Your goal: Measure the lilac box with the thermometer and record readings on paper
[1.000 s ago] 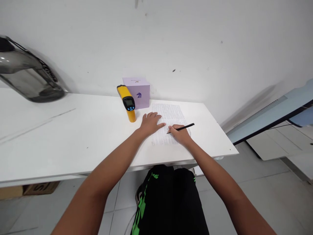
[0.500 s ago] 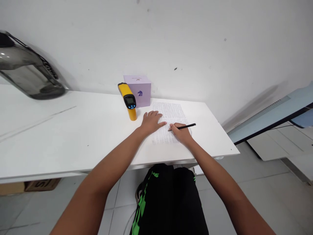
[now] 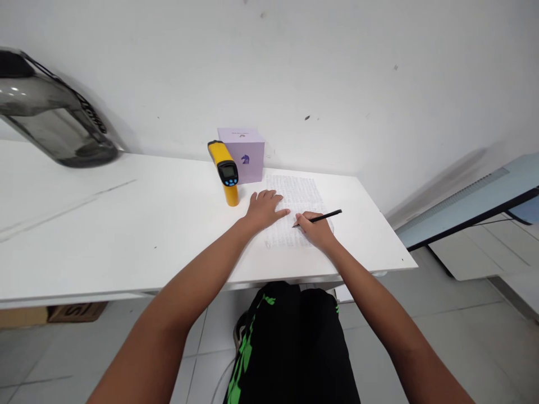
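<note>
A sheet of paper covered in rows of writing lies on the white table. Across its left edge my left hand rests flat, fingers spread, holding nothing. My right hand is closed around a slim black pen, whose tip points down and left at the page. Whether the tip touches the paper is too small to tell. Part of the sheet is hidden under both hands. Just beyond my left hand stands a yellow and black infrared thermometer, upright on its handle.
Behind the thermometer, a lilac box sits close to the wall. A large grey bottle stands at the far left of the white table. Right of the table is a monitor-like panel. A cardboard box lies below on the left.
The whole view has shifted slightly, so everything on the table appears a little further right. Both hands keep nearly the same place on the paper, and the pen stays in my right hand.
</note>
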A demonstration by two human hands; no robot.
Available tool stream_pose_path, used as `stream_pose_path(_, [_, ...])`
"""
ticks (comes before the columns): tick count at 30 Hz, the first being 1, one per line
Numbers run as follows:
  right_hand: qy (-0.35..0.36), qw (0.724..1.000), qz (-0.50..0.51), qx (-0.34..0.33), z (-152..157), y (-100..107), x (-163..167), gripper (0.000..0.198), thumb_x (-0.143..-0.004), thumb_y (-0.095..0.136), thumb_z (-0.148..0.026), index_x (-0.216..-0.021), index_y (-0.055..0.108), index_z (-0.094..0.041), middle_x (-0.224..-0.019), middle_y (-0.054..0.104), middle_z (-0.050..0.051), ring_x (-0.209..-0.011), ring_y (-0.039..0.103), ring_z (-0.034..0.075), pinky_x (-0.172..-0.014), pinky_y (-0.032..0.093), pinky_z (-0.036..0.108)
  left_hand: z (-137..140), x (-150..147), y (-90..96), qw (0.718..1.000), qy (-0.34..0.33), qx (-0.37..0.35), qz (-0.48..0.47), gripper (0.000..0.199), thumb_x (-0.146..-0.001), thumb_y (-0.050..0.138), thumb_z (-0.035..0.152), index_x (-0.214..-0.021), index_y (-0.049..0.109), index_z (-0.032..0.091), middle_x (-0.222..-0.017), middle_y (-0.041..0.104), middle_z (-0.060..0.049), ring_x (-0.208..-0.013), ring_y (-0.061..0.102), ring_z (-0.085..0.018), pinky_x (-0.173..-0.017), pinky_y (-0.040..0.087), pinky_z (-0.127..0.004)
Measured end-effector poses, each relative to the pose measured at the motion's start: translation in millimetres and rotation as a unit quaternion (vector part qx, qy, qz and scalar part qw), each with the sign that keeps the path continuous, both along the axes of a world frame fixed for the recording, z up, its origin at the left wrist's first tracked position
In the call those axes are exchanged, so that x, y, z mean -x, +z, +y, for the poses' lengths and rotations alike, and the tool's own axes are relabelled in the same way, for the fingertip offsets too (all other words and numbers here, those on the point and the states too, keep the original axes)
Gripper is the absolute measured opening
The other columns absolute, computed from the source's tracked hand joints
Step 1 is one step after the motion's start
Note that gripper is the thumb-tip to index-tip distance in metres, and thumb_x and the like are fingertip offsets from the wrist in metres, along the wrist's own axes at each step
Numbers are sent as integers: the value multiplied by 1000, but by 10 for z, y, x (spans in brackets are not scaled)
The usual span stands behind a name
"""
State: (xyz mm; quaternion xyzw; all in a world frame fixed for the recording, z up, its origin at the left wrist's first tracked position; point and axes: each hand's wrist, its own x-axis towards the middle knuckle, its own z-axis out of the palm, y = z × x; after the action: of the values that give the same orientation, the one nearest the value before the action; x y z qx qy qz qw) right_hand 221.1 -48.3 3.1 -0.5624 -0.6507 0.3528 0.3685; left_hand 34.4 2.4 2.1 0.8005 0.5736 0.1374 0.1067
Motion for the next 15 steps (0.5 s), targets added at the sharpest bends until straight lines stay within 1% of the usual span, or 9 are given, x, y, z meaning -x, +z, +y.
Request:
stream_pose_path(6, [-4,1000,-9,-4,-8,19,11,36,-85,54,-47,-63,65,-20,-53,54,-1,-56,51,15,-56,38,28,2,9,-8,1000,-1,3,-5,58,-89,44,62,-135,52,27,-154,39,-9,-144,29,-29,-118,17,-50])
stream_pose_path(15, [-9,1000,-5,-16,-14,18,5,37,-84,55,-46,-59,62,-21,-52,50,-2,-55,48,15,-56,38,29,0,5,1,1000,-1,4,-7,57,-89,44,61,-135,52,27,-153,40,-9,-143,30,-30,-118,16,-50])
